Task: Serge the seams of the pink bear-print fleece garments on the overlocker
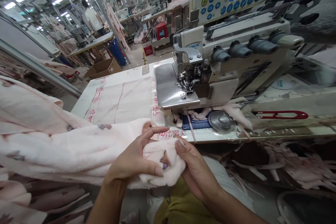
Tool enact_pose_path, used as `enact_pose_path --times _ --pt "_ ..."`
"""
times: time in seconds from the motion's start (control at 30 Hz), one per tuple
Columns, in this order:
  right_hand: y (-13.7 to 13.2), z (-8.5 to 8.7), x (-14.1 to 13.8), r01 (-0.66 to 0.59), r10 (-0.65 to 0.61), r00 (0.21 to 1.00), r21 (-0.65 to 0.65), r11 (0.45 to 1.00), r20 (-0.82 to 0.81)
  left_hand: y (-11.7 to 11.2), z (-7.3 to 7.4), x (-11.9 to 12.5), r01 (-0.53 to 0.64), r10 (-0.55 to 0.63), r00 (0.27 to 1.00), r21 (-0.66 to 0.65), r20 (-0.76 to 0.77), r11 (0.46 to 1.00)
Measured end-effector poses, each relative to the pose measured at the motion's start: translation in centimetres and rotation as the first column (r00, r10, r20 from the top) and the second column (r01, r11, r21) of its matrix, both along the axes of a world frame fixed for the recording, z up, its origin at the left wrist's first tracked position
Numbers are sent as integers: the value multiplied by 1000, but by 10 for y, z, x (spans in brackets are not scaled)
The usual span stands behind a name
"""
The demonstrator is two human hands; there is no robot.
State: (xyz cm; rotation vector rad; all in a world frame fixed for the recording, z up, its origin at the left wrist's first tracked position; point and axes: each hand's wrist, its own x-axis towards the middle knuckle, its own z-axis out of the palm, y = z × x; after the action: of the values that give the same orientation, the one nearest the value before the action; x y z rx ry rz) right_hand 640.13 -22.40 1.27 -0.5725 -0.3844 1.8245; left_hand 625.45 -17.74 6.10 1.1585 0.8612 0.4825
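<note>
From my remote post, I had a bunched pale pink fleece piece [154, 152] with a small printed motif gripped between both hands, just off the front edge of a white surface [133, 73] on a busy sewing floor. The fingers of my left hand [132, 155] were clamped on its left side, thumb across the front and index finger stretched out above; my right hand [196, 168] pinched its right edge, thumb in front and the other fingers mostly hidden behind. A larger spread of matching fleece [99, 147] ran off to the left, though my left hand hid whether the two were joined. Beyond my hands stood an overlock sewing machine [225, 73], its polished metal plate [168, 85] vacant of cloth and its control panel [210, 5] lit with a blue screen. A round metal dish [222, 121] lay below the machine, with red thread snips [282, 114] to its right. In the background, a person in a white shirt [91, 19] stood near another workstation.
</note>
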Motion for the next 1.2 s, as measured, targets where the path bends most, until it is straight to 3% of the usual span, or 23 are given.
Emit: enact_pose_path --times 0.1,0.4,0.8,0.93,1.0,1.07,1.1,1.13,1.2 --pt "0 1 0 3 -3 1000 -23 1000 -7 2 0 0 -34 37 997 49 -62 998" --pt "0 2 -1 -21 19 998 -42 999 -61 4 -3 3 -107 107 993 -17 39 994" --pt "-2 -3 1 -39 36 995 -23 999 -93 3 -3 2 -54 57 997 65 -59 996" --pt "-1 -10 -1 -41 41 999 11 999 -17 1 0 4 -77 90 989 113 -114 991" --pt "0 -15 5 -35 17 988 119 992 154 5 4 3 -105 123 982 129 -142 986" --pt "4 -22 19 14 -154 880 300 954 449 15 11 -1 -157 202 954 207 -221 966" --pt "7 -26 31 43 -297 747 402 915 595 20 14 -4 -194 287 914 311 -288 931" --pt "10 -31 44 62 -446 554 499 864 703 26 17 -8 -223 412 839 466 -355 856" --pt "14 -42 75 31 -643 69 642 766 763 32 22 -16 -167 691 608 788 -391 592"
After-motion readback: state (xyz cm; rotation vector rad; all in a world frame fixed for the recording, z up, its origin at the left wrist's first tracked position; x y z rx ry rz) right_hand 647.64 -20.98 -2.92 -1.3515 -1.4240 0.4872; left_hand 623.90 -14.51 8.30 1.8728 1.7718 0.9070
